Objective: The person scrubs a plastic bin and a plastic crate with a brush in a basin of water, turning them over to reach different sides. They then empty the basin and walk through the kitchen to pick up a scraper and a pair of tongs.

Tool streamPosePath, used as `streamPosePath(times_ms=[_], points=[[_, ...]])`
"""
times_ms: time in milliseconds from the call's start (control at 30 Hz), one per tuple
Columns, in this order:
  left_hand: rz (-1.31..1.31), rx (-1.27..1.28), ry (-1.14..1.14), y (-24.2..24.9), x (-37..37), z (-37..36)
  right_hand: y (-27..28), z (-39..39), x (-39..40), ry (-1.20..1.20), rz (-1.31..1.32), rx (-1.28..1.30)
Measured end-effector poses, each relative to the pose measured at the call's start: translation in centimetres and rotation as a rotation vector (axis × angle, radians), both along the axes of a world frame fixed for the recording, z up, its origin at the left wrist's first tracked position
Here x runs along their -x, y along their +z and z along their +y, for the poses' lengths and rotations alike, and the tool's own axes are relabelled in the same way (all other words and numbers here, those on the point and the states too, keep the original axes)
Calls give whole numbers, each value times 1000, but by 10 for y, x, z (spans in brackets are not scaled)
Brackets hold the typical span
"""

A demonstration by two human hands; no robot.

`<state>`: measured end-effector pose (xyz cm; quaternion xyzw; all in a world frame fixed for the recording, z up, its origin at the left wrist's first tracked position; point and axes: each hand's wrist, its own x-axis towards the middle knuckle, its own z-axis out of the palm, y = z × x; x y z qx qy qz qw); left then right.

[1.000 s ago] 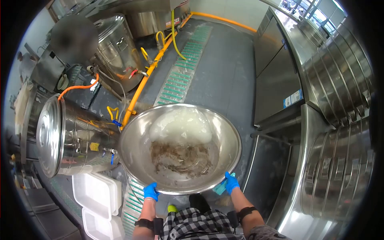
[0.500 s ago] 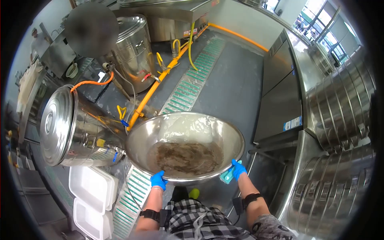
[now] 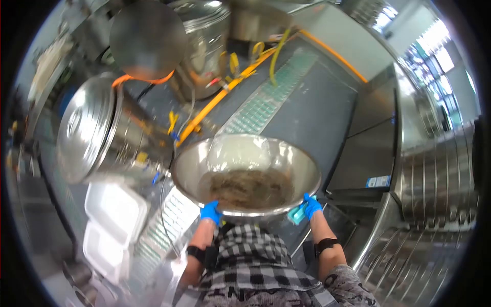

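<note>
A large stainless-steel basin [image 3: 299, 161] is in front of me, held by its rim with both hands. Its bottom has a murky brown patch [image 3: 250, 189], and the far wall glistens wet. My left hand [image 3: 210, 212], in a blue glove, is closed around the near-left rim. On the near-right rim my right hand [image 3: 312, 207], also blue-gloved, is closed, with a teal scrub brush [image 3: 295, 215] caught in its grip against the basin's outside. What lies beneath the basin is mostly hidden.
Left stands a lidded steel barrel [image 3: 130, 143] with a tap; another steel barrel [image 3: 207, 51] is farther back. White plastic tubs [image 3: 105, 250] lie at lower left. An orange pipe [image 3: 207, 110] and drain grate [image 3: 255, 110] cross the floor. Steel cabinets [image 3: 368, 138] and stacked steel pots [image 3: 434, 179] line the right.
The view has shifted, with the surroundings sliding upward and mostly right, and is blurrier. Both hands stay on the basin rim, and the brush stays in the right hand.
</note>
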<state>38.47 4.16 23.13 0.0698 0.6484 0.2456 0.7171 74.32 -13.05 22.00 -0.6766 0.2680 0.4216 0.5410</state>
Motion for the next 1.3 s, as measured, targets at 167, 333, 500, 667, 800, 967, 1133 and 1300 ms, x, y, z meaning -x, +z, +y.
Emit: streamPosePath(times_ms=[167,333,500,667,800,967,1133,1300], points=[[-168,24,361,-24,4,-12,42,53,-8,208,-12,-58],[-198,158,577,-43,3,-42,59,118,-30,432,-21,-168],[-285,57,747,-21,-7,-62,87,180,-25,651,-33,-168],[-349,42,854,-83,10,-90,130,217,19,884,-54,-265],[-328,12,955,-92,33,-95,152,249,85,1076,-123,-396],[3,106,759,-43,59,-94,171,275,174,1298,-291,-411],[760,-174,-532,-61,96,-117,186,285,255,1428,-364,-402],[666,-205,-557,-65,123,-126,188,291,309,1511,-333,-347]])
